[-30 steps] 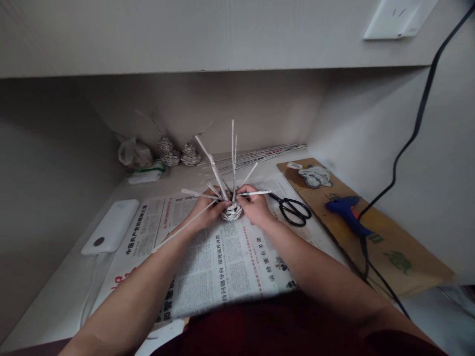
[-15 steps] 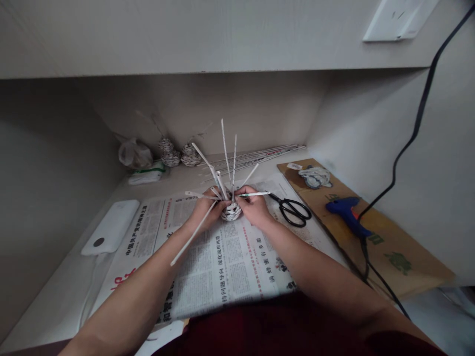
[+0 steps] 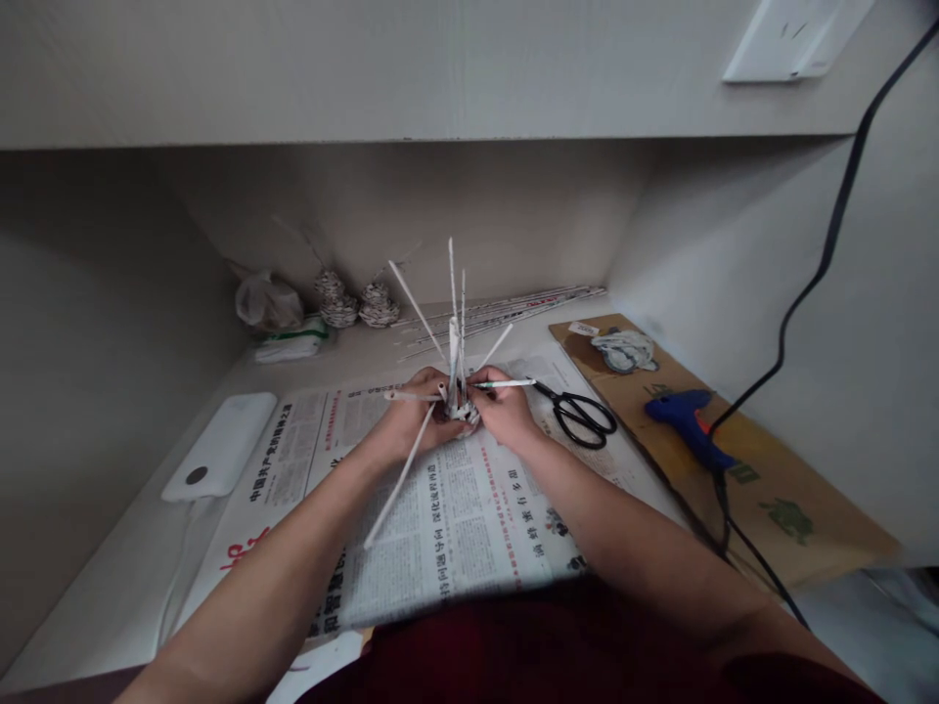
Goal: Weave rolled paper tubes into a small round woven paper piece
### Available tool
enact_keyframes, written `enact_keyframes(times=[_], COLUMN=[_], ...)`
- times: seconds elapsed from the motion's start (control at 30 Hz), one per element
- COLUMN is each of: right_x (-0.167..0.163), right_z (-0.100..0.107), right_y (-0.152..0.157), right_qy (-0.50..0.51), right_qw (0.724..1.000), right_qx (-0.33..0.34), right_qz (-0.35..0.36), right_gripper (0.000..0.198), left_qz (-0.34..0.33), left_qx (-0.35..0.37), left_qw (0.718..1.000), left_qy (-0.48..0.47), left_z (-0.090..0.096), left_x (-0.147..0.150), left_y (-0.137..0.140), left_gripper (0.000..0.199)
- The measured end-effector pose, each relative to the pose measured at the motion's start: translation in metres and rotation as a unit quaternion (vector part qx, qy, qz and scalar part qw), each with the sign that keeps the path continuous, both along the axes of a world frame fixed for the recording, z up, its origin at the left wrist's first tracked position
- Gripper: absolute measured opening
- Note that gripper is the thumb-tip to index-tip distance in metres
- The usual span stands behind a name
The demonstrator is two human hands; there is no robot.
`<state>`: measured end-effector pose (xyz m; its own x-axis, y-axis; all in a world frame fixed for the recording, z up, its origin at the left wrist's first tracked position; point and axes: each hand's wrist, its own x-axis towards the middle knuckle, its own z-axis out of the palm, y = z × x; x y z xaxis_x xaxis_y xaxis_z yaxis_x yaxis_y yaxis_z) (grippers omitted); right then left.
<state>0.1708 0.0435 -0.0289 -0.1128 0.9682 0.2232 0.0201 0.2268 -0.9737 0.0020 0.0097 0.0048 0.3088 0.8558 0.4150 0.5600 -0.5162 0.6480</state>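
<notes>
Woven paper piece (image 3: 465, 418) sits low between the two hands, over the newspaper (image 3: 469, 528) spread on the counter (image 3: 139, 577), with paper sticks (image 3: 418, 310) fanning out of it, several upright and others slanting or lying outward. The fingers of the left hand (image 3: 418, 418) are curled closed on its left side, the thumb near its front; one stick slopes from there toward the person. The fingers of the right hand (image 3: 506, 413) are bent in and hold its right side, a stick crossing above them; their exact grip is hidden. Black scissors (image 3: 583, 420) lie just beside the right hand. Farther right, a blue glue gun (image 3: 690, 422) rests on cardboard (image 3: 807, 518). Two woven gourd shapes (image 3: 379, 307) stand at the back.
</notes>
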Motion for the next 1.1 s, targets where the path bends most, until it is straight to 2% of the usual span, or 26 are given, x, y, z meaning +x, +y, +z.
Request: enact_keyframes(times=[0.1,0.2,0.4,0.57,0.7,0.83,1.1], right_x=[0.0,0.0,0.0,0.0,0.0,-0.001,0.0], right_z=[0.001,0.0,-0.001,-0.002,-0.003,-0.001,0.001], right_y=[0.0,0.0,0.001,0.001,0.001,0.0,-0.001], right_qy=[0.002,0.0,-0.005,-0.007,-0.007,-0.008,0.012], right_qw=[1.0,1.0,1.0,1.0,1.0,1.0,1.0], right_qx=[0.001,0.005,0.011,0.017,0.014,0.006,0.007], right_qz=[0.004,-0.003,0.0,0.001,0.0,-0.001,0.014], right_gripper=[0.007,0.006,0.007,0.005,0.005,0.005,0.007], left_qz=[-0.015,-0.032,-0.041,-0.047,-0.047,-0.041,-0.052], left_qx=[0.023,0.036,0.09,0.125,0.112,0.093,0.095], left_qw=[1.0,0.999,0.992,0.987,0.99,0.99,0.988], left_qy=[0.001,0.008,0.079,0.087,0.077,0.096,0.108], left_z=[0.0,0.003,0.008,0.005,0.008,0.012,0.011], left_x=[-0.001,-0.003,-0.004,-0.004,-0.003,0.0,0.002], left_y=[0.001,0.001,-0.004,-0.002,-0.003,-0.008,-0.008], left_gripper=[0.013,0.006,0.014,0.008,0.004,0.013,0.015])
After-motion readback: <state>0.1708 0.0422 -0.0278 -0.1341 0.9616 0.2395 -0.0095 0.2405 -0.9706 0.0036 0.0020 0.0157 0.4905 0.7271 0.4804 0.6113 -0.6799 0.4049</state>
